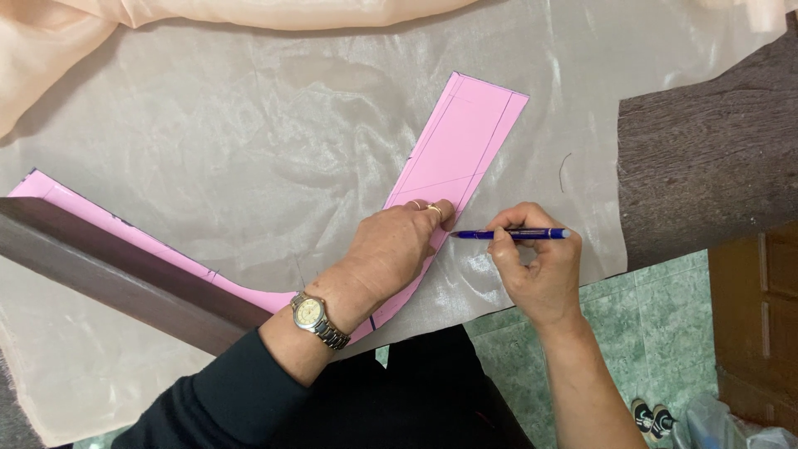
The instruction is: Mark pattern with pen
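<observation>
Head view looks straight down on a bench (706, 166) covered by a sheet of shiny pale fabric (249, 141). On the fabric lies a pink paper pattern piece (465, 141), a curved strip running from the far left edge, bending near the person, then rising toward the far right. Left hand (391, 249) presses flat on the pattern with its fingers spread narrow; 2 rings show on the fingers and a metal wristwatch (314, 318) sits on the wrist. Right hand (536, 266) holds a blue pen (509, 234), closed around it, tip touching the pattern's right edge just beside the left fingertips. Peach fabric (166, 17) bunches along the far edge.
</observation>
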